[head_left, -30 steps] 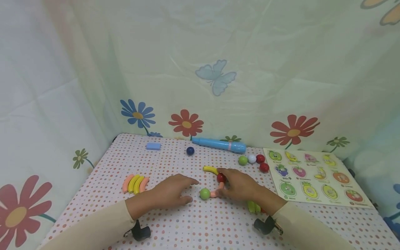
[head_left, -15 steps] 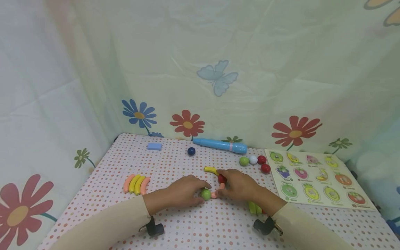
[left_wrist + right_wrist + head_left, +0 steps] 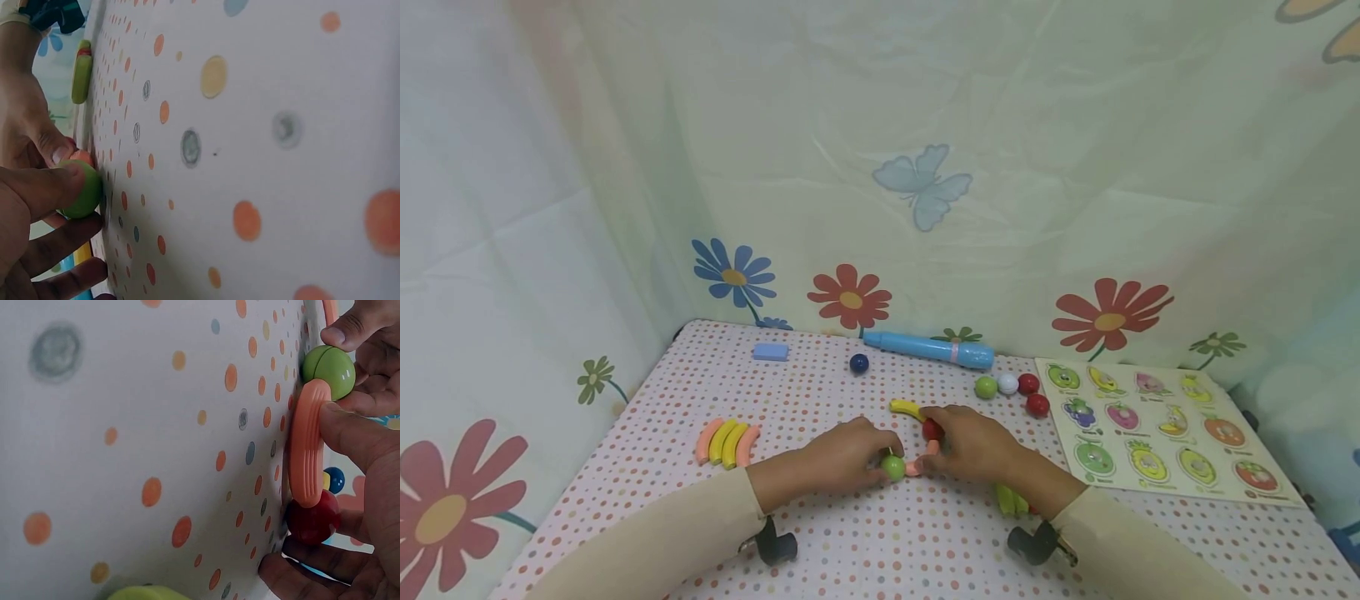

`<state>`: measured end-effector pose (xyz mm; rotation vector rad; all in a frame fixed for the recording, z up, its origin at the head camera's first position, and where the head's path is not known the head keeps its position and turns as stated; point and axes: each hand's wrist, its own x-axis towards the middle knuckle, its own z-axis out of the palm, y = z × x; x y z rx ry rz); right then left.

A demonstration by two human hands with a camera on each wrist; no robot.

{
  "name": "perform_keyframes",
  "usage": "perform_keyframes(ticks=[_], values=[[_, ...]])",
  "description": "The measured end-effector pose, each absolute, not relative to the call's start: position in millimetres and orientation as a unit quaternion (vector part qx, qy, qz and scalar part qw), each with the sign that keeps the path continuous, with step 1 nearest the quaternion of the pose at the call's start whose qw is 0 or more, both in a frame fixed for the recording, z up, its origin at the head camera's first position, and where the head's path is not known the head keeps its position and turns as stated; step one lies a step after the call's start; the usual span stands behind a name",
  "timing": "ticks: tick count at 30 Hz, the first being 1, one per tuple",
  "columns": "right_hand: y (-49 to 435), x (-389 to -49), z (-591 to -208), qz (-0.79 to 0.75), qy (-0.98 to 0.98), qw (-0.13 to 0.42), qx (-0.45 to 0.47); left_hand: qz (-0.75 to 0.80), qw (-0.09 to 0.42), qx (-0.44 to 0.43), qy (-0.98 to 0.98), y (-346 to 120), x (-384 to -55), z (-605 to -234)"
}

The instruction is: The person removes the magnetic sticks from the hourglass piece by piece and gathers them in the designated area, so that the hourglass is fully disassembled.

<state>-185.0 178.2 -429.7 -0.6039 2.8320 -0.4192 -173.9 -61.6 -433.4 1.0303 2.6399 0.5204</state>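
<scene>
My left hand (image 3: 847, 457) pinches a glossy green ball (image 3: 893, 468) between thumb and fingers, low over the dotted tabletop. The ball meets one end of a curved coral stick (image 3: 306, 447). My right hand (image 3: 973, 446) holds this stick, its thumb pressed on the end nearest the green ball. At the stick's other end is a red ball (image 3: 314, 517), with right-hand fingers curled behind it. A curved yellow stick (image 3: 905, 407) reaches out to the left past the right fingertips in the head view. The right hand covers part of this joined row.
Curved coral and yellow sticks (image 3: 727, 442) lie side by side at left. Behind are a blue block (image 3: 771, 352), a dark blue ball (image 3: 859, 362) and a light blue tube (image 3: 928, 348). Loose balls (image 3: 1007, 383) and a fruit picture board (image 3: 1165, 429) lie at right; lime sticks (image 3: 1012, 500) near my right wrist.
My left hand has moved right to the green ball, and its fingers have closed on it. My right hand has stayed at the coral stick and red ball.
</scene>
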Motion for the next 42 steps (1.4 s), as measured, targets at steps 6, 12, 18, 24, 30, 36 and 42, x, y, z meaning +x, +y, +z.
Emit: perform_keyframes(ticks=[6,12,18,24,30,36,42], values=[[177,-186,-431,-0.139,0.963,0.099,-0.209,0.188,0.128,0.365,0.903,-64,-174,-433],[176,-186,-432,-0.139,0.965,0.105,-0.198,0.228,0.153,0.339,0.9,-70,-177,-433],[175,-187,-433,-0.141,0.965,0.11,-0.191,0.243,0.14,0.298,0.913,-81,-184,-431],[175,-188,-433,-0.143,0.965,0.115,-0.188,0.262,0.11,0.259,0.923,-95,-196,-423],[176,-188,-434,-0.143,0.965,0.11,-0.193,0.289,0.079,0.226,0.927,-109,-214,-423],[175,-188,-433,-0.146,0.964,0.118,-0.19,0.285,0.049,0.204,0.935,-120,-235,-427],[175,-187,-431,-0.147,0.963,0.115,-0.193,0.294,0.037,0.181,0.938,-126,-251,-427]])
